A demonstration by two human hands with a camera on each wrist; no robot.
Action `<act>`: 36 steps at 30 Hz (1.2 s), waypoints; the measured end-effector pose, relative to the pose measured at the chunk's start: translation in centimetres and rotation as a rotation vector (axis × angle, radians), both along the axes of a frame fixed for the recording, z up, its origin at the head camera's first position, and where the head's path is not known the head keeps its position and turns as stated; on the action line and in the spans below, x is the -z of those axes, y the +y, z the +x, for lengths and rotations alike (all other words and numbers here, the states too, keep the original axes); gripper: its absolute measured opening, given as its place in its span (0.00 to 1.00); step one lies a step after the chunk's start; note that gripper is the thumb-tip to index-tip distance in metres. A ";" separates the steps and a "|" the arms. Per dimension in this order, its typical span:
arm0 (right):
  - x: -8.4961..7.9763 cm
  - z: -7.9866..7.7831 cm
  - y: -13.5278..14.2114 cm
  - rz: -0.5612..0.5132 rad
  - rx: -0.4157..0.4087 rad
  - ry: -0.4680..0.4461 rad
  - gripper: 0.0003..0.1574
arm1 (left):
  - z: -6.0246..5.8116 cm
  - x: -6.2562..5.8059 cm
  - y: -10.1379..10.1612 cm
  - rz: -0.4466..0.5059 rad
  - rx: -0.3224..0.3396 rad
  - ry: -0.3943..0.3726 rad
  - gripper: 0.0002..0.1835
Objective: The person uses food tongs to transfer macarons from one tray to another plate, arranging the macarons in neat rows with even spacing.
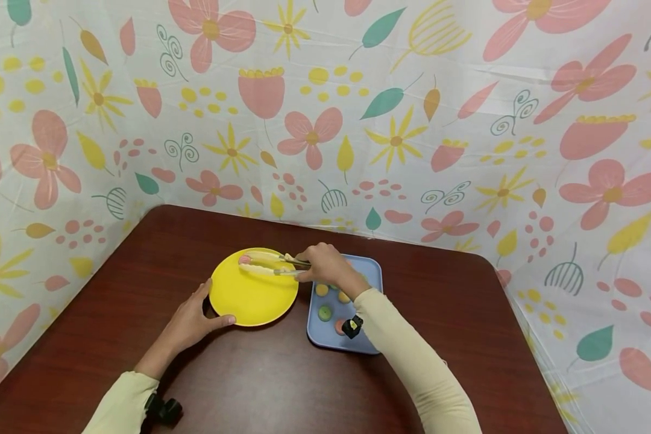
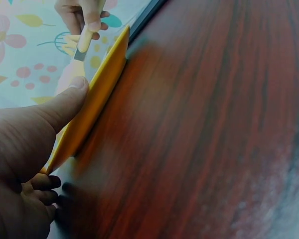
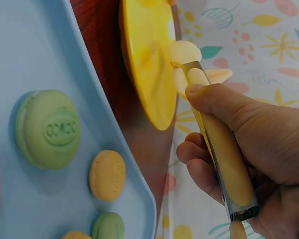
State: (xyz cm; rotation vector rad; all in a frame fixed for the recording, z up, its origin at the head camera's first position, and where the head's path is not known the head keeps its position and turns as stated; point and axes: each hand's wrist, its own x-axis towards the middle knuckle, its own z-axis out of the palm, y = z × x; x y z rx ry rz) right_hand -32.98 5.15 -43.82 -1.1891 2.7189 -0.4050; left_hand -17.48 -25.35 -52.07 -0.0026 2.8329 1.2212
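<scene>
Head view: I am looking at a person at a dark wooden table before a flower-printed curtain. Their right hand grips a pair of tongs whose long axis runs leftward over a yellow plate. At the far ends sits a pink macaron, above the plate's far-left part; I cannot tell whether it touches the surface or how firmly the tongs pinch it. It lies leftward from the right hand, along the tongs' line, and somewhat nearer the left hand, which holds the plate's near-left rim. Right of the plate, a blue tray lies partly under the right forearm, bearing a green macaron and others.

Left wrist view: the plate shows nearly edge-on. The left thumb rests on its upper side while the fingers curl beneath the edge. Beyond, the right hand holds the tongs.

Right wrist view: the right hand's fingers and thumb wrap the tongs, which point toward the plate. The tray, with green and yellow macarons, is close alongside. The pink macaron cannot be made out here.
</scene>
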 end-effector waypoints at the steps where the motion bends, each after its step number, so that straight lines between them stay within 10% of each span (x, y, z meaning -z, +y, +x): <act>1: 0.1 0.0 0.0 0.000 -0.004 -0.002 0.29 | 0.0 0.0 0.0 0.001 0.002 0.000 0.68; 17: 0.6 0.3 -0.2 -0.035 0.018 -0.018 0.31 | -0.2 0.2 -0.2 0.009 0.005 0.015 0.68; 36: -4.7 4.9 6.4 -0.125 0.103 0.167 0.35 | 0.0 0.1 -0.1 0.008 0.003 0.017 0.68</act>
